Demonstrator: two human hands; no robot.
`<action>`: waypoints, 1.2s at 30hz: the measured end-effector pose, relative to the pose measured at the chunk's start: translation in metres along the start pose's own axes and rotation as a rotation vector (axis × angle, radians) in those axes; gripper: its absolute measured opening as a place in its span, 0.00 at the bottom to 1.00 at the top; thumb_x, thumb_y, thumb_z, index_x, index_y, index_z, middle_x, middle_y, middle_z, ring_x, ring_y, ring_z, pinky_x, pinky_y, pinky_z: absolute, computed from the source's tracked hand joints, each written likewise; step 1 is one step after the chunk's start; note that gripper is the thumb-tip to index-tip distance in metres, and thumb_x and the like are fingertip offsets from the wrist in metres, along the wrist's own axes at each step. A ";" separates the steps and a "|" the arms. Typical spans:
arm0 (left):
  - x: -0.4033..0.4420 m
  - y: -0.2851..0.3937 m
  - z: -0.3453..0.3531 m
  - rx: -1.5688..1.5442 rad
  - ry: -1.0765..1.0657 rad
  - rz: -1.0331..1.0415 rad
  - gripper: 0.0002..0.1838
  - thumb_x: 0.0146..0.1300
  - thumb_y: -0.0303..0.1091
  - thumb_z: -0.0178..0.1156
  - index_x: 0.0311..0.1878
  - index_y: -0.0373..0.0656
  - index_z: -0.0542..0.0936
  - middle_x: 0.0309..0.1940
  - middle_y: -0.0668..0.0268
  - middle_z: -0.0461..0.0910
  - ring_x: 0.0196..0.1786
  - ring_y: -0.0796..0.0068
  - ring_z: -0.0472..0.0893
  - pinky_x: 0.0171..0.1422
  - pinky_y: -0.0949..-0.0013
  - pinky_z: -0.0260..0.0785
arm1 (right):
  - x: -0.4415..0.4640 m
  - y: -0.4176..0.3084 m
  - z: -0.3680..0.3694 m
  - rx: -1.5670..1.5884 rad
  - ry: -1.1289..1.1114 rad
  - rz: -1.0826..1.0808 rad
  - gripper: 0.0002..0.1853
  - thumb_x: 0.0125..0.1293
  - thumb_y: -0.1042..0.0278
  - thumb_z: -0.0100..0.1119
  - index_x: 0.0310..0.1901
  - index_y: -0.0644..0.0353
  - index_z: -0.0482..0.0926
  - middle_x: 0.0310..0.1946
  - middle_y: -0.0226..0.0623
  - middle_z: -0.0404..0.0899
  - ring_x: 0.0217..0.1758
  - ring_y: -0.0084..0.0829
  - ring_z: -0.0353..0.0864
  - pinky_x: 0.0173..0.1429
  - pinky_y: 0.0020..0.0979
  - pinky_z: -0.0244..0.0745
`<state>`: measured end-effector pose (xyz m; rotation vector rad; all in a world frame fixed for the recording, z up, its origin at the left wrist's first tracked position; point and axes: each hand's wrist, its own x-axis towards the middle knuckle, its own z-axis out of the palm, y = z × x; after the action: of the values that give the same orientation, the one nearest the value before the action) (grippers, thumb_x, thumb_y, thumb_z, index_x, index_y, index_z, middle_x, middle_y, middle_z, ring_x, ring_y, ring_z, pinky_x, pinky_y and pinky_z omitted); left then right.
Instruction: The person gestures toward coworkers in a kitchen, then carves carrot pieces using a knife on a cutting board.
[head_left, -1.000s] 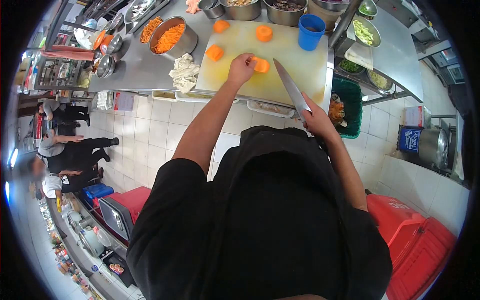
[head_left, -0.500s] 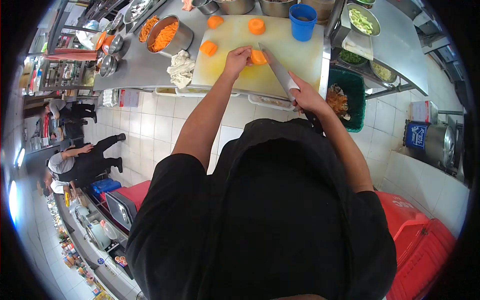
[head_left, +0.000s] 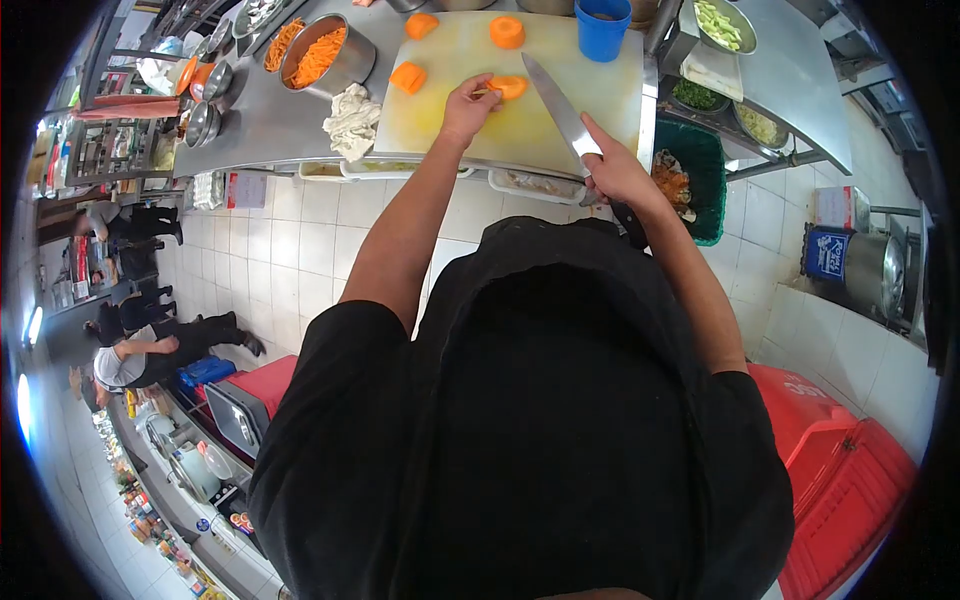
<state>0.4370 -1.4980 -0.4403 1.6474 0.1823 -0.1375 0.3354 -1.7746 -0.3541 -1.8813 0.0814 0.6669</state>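
My left hand point(head_left: 471, 110) has its fingers closed on a piece of carrot point(head_left: 511, 87) on the pale cutting board point(head_left: 460, 145). My right hand point(head_left: 618, 172) grips a large kitchen knife point(head_left: 560, 110) by its dark handle. The blade points away from me and lies just right of the carrot piece, apart from it. Other thick carrot chunks sit on the board: one at the far left point(head_left: 422, 25), one at the left point(head_left: 408, 77) and one at the back middle point(head_left: 507, 32).
A blue cup point(head_left: 603, 30) stands at the board's back right. Left of the board are a crumpled white cloth point(head_left: 351, 122) and a metal pot point(head_left: 352, 62) of carrot strips. A green bin point(head_left: 708, 200) with peelings is below right. A person point(head_left: 150, 350) stands at left.
The knife has moved from against the carrot piece to a little right of it. The carrot piece now looks tilted under my left fingers. At left, the people have changed position.
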 end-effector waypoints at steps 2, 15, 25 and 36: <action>0.001 0.000 -0.002 -0.077 0.002 -0.015 0.27 0.66 0.25 0.69 0.68 0.37 0.75 0.46 0.60 0.86 0.43 0.74 0.86 0.50 0.73 0.80 | -0.009 -0.006 -0.001 -0.067 0.008 0.003 0.38 0.75 0.71 0.47 0.83 0.37 0.51 0.24 0.35 0.76 0.19 0.24 0.70 0.24 0.31 0.71; -0.004 -0.026 0.006 0.195 0.009 0.176 0.29 0.61 0.27 0.73 0.66 0.40 0.78 0.44 0.62 0.86 0.44 0.77 0.85 0.52 0.73 0.80 | -0.011 0.010 0.017 -0.511 0.206 -0.274 0.41 0.67 0.71 0.48 0.82 0.43 0.52 0.36 0.60 0.85 0.36 0.55 0.87 0.47 0.53 0.79; -0.013 -0.027 0.017 0.307 0.108 0.351 0.25 0.58 0.25 0.73 0.60 0.37 0.81 0.50 0.61 0.80 0.43 0.74 0.84 0.50 0.71 0.82 | -0.019 -0.020 0.033 -0.839 0.131 -0.172 0.45 0.65 0.76 0.49 0.83 0.36 0.49 0.36 0.59 0.85 0.41 0.57 0.86 0.52 0.54 0.79; -0.021 -0.017 0.025 0.411 0.167 0.507 0.23 0.55 0.25 0.76 0.56 0.39 0.84 0.49 0.60 0.81 0.42 0.71 0.85 0.47 0.70 0.82 | -0.022 -0.031 0.032 -0.924 0.087 -0.153 0.42 0.66 0.75 0.48 0.82 0.38 0.54 0.39 0.55 0.86 0.43 0.55 0.87 0.52 0.54 0.80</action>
<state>0.4133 -1.5221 -0.4548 2.0633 -0.1518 0.3717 0.3149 -1.7391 -0.3257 -2.7625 -0.3743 0.5525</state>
